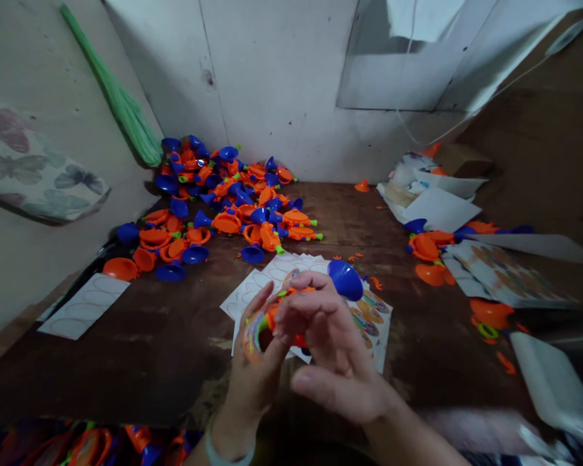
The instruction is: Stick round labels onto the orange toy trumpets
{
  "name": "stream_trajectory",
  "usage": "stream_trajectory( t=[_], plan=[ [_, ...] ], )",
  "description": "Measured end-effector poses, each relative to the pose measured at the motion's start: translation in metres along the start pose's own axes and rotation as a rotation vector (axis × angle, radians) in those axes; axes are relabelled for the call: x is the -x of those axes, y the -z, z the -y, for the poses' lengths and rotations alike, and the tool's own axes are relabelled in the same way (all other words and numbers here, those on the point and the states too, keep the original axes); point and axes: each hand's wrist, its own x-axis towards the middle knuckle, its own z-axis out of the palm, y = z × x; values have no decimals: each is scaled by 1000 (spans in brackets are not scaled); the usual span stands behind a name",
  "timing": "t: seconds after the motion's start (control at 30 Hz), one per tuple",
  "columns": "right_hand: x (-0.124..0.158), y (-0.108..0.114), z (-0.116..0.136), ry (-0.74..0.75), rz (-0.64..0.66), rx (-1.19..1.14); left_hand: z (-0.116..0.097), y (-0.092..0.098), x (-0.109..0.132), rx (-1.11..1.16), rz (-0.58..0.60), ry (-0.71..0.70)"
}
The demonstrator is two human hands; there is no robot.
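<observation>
My left hand (252, 388) is closed around an orange toy trumpet (298, 340) with a blue bell (346, 280). A ring with a coloured, sticker-like surface (253, 338) shows between its thumb and fingers. My right hand (340, 353) is in front of the toy, fingers curved and thumb held apart. Its fingertips reach the orange body, and they hide much of it; whether they press on it is hard to see. Under both hands lie fanned sheets of oval stickers (379, 327), some printed in colour and others showing only outlines.
A heap of orange and blue toy trumpets (243, 200) lies at the back left of the brown table (140, 362). A pale sheet (85, 307) is at the left. Sticker stacks (510, 272), papers (442, 207) and loose orange parts (490, 314) lie right. More trumpets (92, 446) show below the front edge.
</observation>
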Motion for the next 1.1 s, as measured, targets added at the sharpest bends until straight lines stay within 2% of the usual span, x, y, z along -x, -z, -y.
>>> stream_trajectory(
  t=[0.1, 0.23, 0.4, 0.53, 0.77, 1.1],
  plan=[
    [-10, 6, 4, -30, -145, -77, -5, -4, -5, 75, -54, -11],
    [-17, 5, 0, -9, -248, 75, -12, -6, -6, 128, -65, -116],
    [-9, -10, -11, 81, -351, 226, -7, 8, 0, -19, -17, -240],
    [-7, -19, -16, 121, -381, 277, -1, 17, 1, -160, -18, -342],
    [-8, -22, -19, 116, -382, 324, -6, 8, -2, -252, -74, -416],
    [-10, -22, -22, 53, -397, 215, 2, 15, -4, -248, -104, -366]
  ],
)
